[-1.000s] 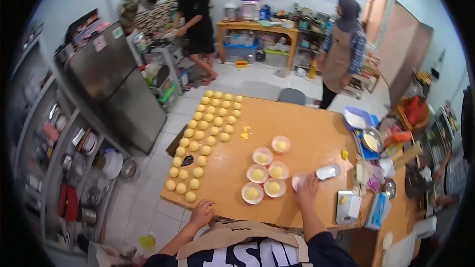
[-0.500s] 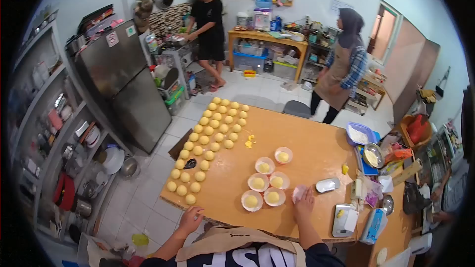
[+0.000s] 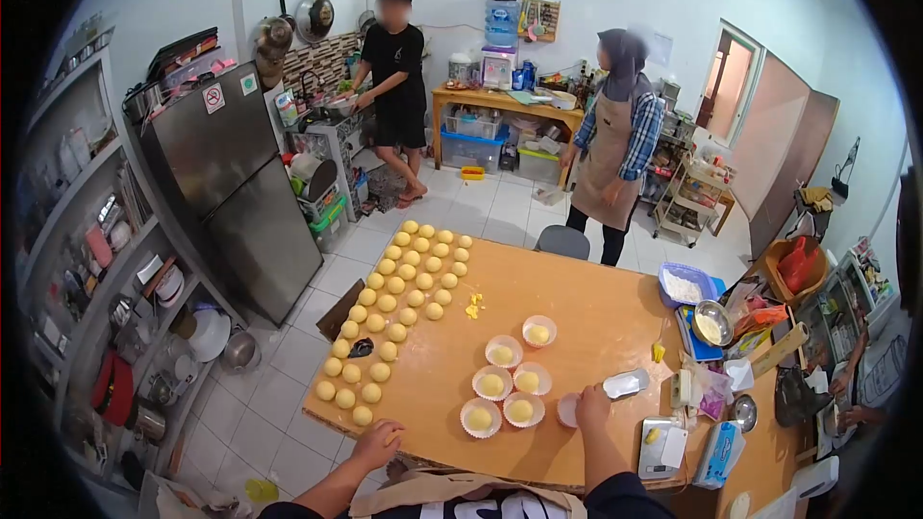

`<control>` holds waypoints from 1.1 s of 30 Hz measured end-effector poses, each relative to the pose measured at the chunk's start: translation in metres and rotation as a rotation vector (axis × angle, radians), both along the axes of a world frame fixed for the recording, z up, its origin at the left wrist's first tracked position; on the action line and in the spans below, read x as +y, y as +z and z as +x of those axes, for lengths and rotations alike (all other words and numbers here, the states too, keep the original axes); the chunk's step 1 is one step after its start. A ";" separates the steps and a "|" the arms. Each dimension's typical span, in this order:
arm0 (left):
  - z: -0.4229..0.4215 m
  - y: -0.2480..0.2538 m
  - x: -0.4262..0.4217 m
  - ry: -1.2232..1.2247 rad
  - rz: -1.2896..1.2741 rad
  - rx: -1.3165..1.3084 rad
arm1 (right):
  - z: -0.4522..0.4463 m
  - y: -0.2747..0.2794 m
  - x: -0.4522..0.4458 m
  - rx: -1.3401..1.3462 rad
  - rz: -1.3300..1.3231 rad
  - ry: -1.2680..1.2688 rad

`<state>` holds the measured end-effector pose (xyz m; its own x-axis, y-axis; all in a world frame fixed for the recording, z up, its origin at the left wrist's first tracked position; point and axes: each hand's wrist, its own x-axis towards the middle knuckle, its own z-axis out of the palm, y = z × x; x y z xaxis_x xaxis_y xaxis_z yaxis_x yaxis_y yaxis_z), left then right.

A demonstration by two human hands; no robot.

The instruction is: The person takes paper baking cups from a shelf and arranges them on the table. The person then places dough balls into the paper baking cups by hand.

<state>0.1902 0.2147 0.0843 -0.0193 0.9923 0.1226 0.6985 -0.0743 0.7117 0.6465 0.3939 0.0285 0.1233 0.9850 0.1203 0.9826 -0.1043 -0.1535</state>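
At the table's front edge, my left hand has its fingers curled; whether they hold anything is too small to tell. My right hand is closed at the rim of a pale paper cup, near a metal tin. Left of it stand several white paper cups, each with a yellow dough ball inside. Rows of yellow dough balls cover the table's left side. Small yellow scraps lie beyond the cups.
A scale, a blue packet, a metal bowl and a purple basin crowd the table's right side. A stool stands beyond. One person is at the counter, another behind the table; a third is partly visible right.
The view has tilted up. The person in the apron has moved left behind the table. My right hand has shifted from flat over the pale cup to its rim, with fingers drawn together.
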 end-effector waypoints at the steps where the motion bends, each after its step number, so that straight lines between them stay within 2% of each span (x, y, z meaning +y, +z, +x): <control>1: 0.000 -0.001 0.005 -0.026 0.024 0.016 | 0.002 0.002 0.006 -0.014 -0.060 -0.006; 8: -0.004 0.006 0.021 -0.040 0.028 -0.057 | 0.020 0.028 0.010 -0.110 -0.291 0.021; 11: -0.013 0.011 0.016 -0.004 0.009 -0.039 | 0.026 0.045 0.009 -0.167 -0.254 0.029; 15: -0.034 0.003 0.010 0.007 0.023 -0.031 | 0.011 0.088 0.013 0.036 -0.029 -0.107; 18: -0.047 -0.003 0.004 0.014 0.015 -0.040 | -0.041 0.133 0.014 0.167 0.070 0.083; 20: -0.057 -0.004 0.003 0.008 -0.007 -0.049 | -0.086 0.123 0.019 0.270 0.064 0.275; 21: -0.058 0.007 0.002 0.026 -0.038 -0.111 | -0.114 0.113 0.020 0.216 0.041 0.363; 24: -0.079 -0.003 -0.003 0.074 -0.006 -0.047 | -0.194 0.083 0.007 0.142 0.021 0.621; 27: -0.102 -0.004 -0.016 0.165 -0.078 -0.012 | -0.251 0.081 -0.001 -0.017 -0.347 0.710; 30: -0.127 0.004 -0.032 0.217 -0.100 -0.028 | -0.271 0.083 0.006 0.123 -0.508 0.746; 33: -0.162 -0.019 -0.063 0.308 -0.053 0.015 | -0.287 0.056 0.047 0.315 -0.398 0.692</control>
<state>0.0283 0.1520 0.0655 -0.3188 0.9450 0.0732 0.6930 0.1797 0.6981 0.3591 0.4414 0.0849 -0.5516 0.8123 -0.1896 0.7627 0.3991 -0.5089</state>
